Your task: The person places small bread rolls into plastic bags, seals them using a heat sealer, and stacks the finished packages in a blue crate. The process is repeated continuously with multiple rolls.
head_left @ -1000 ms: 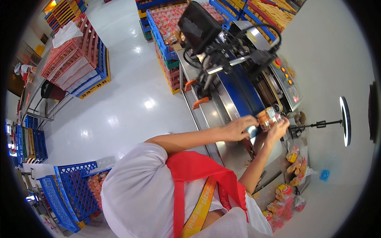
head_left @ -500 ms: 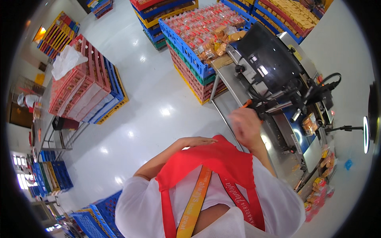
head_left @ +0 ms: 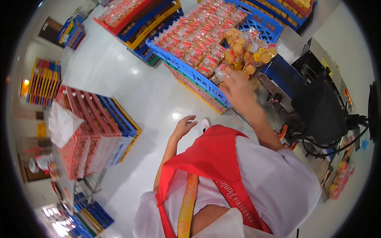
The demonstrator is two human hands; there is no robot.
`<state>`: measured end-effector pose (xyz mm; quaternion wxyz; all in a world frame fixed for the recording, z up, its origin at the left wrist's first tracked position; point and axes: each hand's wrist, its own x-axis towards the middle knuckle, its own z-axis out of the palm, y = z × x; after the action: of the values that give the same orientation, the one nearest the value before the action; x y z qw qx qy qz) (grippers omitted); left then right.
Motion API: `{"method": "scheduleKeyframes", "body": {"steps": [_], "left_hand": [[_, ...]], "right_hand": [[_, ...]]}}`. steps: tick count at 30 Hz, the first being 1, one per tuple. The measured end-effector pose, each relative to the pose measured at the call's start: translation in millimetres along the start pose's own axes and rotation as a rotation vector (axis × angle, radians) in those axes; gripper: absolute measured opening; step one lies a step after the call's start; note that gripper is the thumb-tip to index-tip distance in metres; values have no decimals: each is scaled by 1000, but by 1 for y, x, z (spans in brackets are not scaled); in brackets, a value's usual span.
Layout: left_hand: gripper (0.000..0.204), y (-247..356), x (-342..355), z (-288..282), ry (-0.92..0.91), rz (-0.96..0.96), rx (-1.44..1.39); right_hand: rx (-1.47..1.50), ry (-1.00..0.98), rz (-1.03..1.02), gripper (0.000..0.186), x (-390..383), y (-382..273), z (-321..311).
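My right hand reaches over the near right corner of a blue plastic crate, smeared by motion. Its fingers overlap the bagged baked goods there, and whether they hold one is unclear. Rows of clear bags with red labels fill most of the crate. On their right lies a loose heap of bagged round biscuits, some with yellow labels. My left hand hangs in the air over the floor, open and holding nothing, left of my red apron.
A machine with a blue conveyor belt stands right of the crate. Cables and a black cover are near my right arm. Stacked red crates with white plastic stand at left; another crate stack is at the back.
The crate now appears closer. My right hand has gone from beside the machine to the crate's near corner. My left hand has left the apron and opened in the air.
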<state>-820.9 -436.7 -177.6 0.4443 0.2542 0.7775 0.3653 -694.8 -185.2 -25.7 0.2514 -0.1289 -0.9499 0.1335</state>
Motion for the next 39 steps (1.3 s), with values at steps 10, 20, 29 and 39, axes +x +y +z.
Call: {"method": "scheduleKeyframes", "body": {"steps": [10,20,29,39], "left_hand": [[43,-26,98,-146,-107,-123,-572],[61,234,327,-251,-601,550,-168],[59,254,424,-220,-904,127,-247],[58,215,555,-198,-608,155,-170]], "right_hand": [[-665,-46,1190,63,99,206,6],[-455,323,1131,63,187,107,29],[-305,117,1125,86,250,102,105],[-700,155,1484,72,169,140,137]]}}
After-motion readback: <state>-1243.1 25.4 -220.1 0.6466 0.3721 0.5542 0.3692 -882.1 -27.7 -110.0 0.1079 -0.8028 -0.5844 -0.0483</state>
